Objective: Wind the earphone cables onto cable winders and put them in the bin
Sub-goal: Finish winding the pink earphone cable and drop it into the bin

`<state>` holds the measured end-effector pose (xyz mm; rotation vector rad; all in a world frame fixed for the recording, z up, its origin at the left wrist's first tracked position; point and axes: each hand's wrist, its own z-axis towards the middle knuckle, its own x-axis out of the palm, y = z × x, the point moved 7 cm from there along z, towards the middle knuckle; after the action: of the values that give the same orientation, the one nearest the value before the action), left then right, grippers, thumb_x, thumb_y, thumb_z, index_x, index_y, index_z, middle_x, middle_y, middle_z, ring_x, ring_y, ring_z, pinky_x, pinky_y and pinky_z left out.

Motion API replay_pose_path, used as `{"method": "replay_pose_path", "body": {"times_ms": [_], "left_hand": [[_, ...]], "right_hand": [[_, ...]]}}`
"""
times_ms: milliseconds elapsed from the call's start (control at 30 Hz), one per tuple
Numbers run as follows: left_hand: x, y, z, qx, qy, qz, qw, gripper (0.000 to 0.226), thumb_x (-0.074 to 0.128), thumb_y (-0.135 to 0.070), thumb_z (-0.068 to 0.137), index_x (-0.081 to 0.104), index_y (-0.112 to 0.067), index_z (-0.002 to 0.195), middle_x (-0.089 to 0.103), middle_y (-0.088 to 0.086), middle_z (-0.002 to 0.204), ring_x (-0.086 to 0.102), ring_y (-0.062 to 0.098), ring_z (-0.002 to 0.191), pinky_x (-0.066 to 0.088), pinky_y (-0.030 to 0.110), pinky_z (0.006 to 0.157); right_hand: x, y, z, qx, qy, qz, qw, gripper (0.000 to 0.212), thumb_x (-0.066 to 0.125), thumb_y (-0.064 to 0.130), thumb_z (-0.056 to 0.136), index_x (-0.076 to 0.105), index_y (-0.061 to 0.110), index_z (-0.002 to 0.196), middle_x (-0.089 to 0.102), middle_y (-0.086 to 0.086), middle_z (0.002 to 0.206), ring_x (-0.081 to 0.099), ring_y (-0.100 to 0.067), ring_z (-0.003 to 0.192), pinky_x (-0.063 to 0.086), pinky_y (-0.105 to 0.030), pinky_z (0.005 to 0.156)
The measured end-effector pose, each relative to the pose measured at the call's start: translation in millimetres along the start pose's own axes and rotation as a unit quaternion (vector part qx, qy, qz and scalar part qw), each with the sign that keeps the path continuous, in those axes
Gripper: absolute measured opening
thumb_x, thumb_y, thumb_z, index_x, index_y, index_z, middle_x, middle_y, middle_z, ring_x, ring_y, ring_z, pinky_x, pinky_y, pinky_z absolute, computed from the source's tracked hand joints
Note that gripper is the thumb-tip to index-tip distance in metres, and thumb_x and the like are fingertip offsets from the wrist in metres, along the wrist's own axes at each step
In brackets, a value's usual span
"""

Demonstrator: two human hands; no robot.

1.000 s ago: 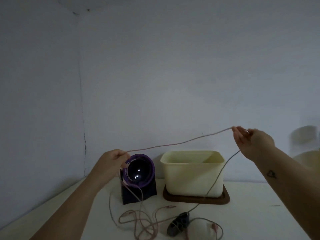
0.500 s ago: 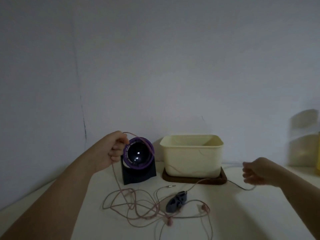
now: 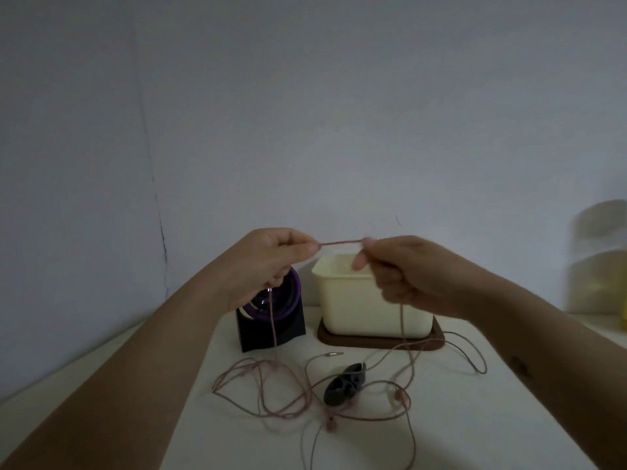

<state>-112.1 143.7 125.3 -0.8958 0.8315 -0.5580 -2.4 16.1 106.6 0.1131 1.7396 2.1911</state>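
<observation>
Nearest us, on the pale table [image 3: 475,418], there's a loose sprawl of pink earphone cable [image 3: 339,243], with loops running from eight o'clock round to three o'clock of the dark grey cable winder [image 3: 344,385]. The winder lies flat mid-table. Strands pass right beside it, and I can't tell whether any is wrapped on it. One earbud [image 3: 330,425] lies at its six o'clock, another [image 3: 400,396] at its three o'clock, and the metal plug [image 3: 334,353] sits just past it at twelve.

Now the hands, both raised above the table and close together. The left hand [image 3: 271,262] pinches the cable between thumb and forefinger with the other fingers curled in, and a strand drops straight down from under it to the tangle. The right hand [image 3: 403,273] is curled too, nipping the cable at its fingertips, and a second strand hangs from beneath it. Between the two pinches a short stretch of cable runs taut and level.

Behind them, at the winder's one o'clock, the cream bin [image 3: 369,300] stands open-topped on a dark brown tray [image 3: 380,342]. At eleven o'clock sits a dark block [image 3: 268,334] holding a purple ring round a glossy ball, its top hidden by the left hand. Far off at three o'clock is a blurred yellowish shape [image 3: 600,276] against the plain wall [image 3: 305,113].
</observation>
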Motion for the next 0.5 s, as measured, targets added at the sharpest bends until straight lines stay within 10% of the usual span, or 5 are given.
{"method": "replay_pose_path", "body": {"times_ms": [133, 267, 500], "left_hand": [[-40.5, 26.2, -0.7, -0.024, -0.109, 0.002, 0.994, 0.009, 0.061, -0.010, 0.091, 0.068, -0.016, 0.093, 0.050, -0.009, 0.056, 0.033, 0.007, 0.050, 0.033, 0.020, 0.052], [-81.4, 41.8, -2.2, -0.024, -0.234, -0.038, 0.971, 0.012, 0.060, -0.007, 0.091, 0.068, -0.016, 0.091, 0.045, -0.007, 0.058, 0.036, 0.008, 0.049, 0.035, 0.023, 0.056], [-110.6, 53.6, -7.2, -0.026, -0.325, -0.071, 0.943, 0.016, 0.060, -0.028, 0.094, 0.067, -0.014, 0.092, 0.042, -0.005, 0.056, 0.041, 0.006, 0.046, 0.048, 0.022, 0.062]], "right_hand": [[-84.9, -5.8, -3.5, -0.049, -0.227, 0.088, 0.969, 0.037, 0.036, 0.025, 0.102, 0.058, 0.010, 0.077, 0.025, 0.007, 0.046, 0.018, -0.006, 0.036, 0.015, -0.017, 0.036], [-159.3, -15.3, -40.0, -0.042, -0.480, -0.086, 0.872, 0.034, 0.040, 0.026, 0.100, 0.064, 0.010, 0.083, 0.044, 0.001, 0.061, 0.035, -0.012, 0.046, 0.027, -0.024, 0.044], [-205.4, -57.1, -75.4, 0.026, -0.575, -0.267, 0.773, 0.037, 0.034, 0.028, 0.098, 0.066, 0.017, 0.083, 0.061, -0.015, 0.092, 0.055, -0.034, 0.085, 0.039, -0.037, 0.074]]}}
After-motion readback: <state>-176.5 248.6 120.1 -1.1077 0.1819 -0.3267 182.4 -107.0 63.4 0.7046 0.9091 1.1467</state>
